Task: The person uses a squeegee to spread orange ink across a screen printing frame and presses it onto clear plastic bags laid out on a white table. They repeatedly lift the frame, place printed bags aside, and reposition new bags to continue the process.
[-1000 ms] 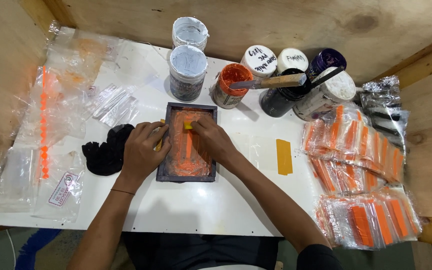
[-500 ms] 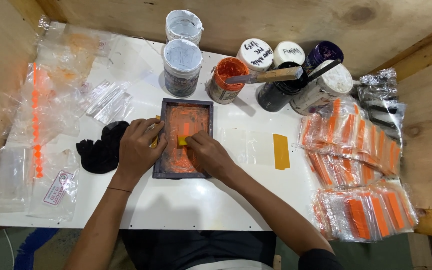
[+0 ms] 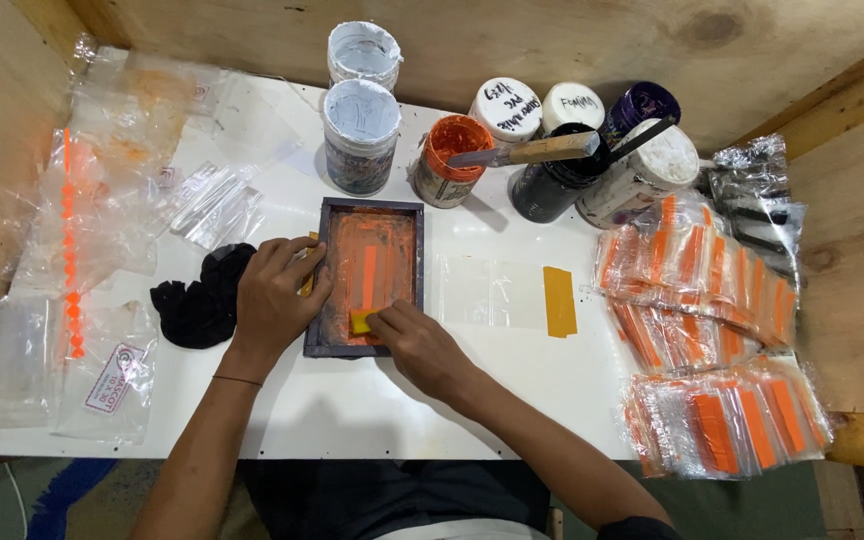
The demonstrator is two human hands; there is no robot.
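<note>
The white bench [image 3: 352, 420] fills the view, boxed in by plywood walls on three sides. On it, near the middle, lies a small dark printing frame [image 3: 366, 275] smeared with orange ink. The left hand [image 3: 274, 295] lies over the frame's left edge, fingers curled onto it, pinning it flat; nothing else shows in that grip. The right hand [image 3: 420, 345] pinches a small yellow scraper [image 3: 363, 321] between closed fingertips at the frame's near end. A second ago the scraper sat at the far end, half a second ago around the middle; now it has reached the bottom, leaving a brighter orange stripe down the mesh, so I judge one full pull of ink is finished.

Just right of the frame lies a clear plastic sleeve with a yellow strip [image 3: 559, 301]. Farther right are piles of packed orange-striped bags [image 3: 697, 290]. A black rag [image 3: 197, 300] sits just left of the left hand. Ink jars [image 3: 360, 135] crowd the far edge, well apart from the hands. Open bench remains along the near edge and between the frame and the bags.
</note>
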